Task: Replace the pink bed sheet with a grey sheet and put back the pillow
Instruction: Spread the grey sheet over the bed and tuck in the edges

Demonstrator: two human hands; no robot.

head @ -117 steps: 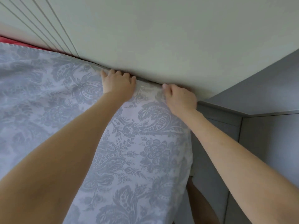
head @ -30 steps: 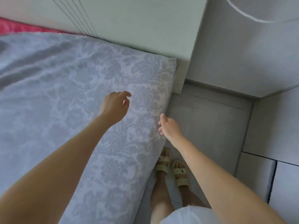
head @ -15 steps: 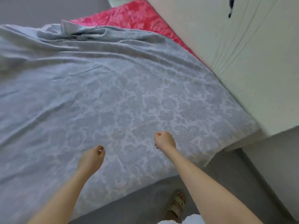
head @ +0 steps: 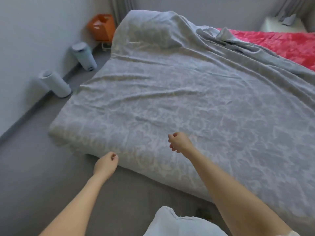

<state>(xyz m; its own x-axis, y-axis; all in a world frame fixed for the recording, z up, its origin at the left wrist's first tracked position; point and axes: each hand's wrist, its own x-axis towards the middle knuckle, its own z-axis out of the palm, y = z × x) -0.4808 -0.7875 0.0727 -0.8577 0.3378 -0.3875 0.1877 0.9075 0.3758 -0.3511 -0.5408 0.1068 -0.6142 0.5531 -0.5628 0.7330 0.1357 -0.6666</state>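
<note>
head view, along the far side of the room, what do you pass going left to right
white cylinder → pale bin → orange container → grey sheet → pink sheet

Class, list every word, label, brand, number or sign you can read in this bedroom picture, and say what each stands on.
No text here can be read.
The orange bag by the wall: pale marks, too blurred to read.
The grey patterned sheet: floral pattern only, no words.
The pale pedal bin: no label shows.

Grey sheet [head: 196, 103] pale damask pattern; pink sheet [head: 281, 43] mottled; orange bag [head: 101, 27].
</note>
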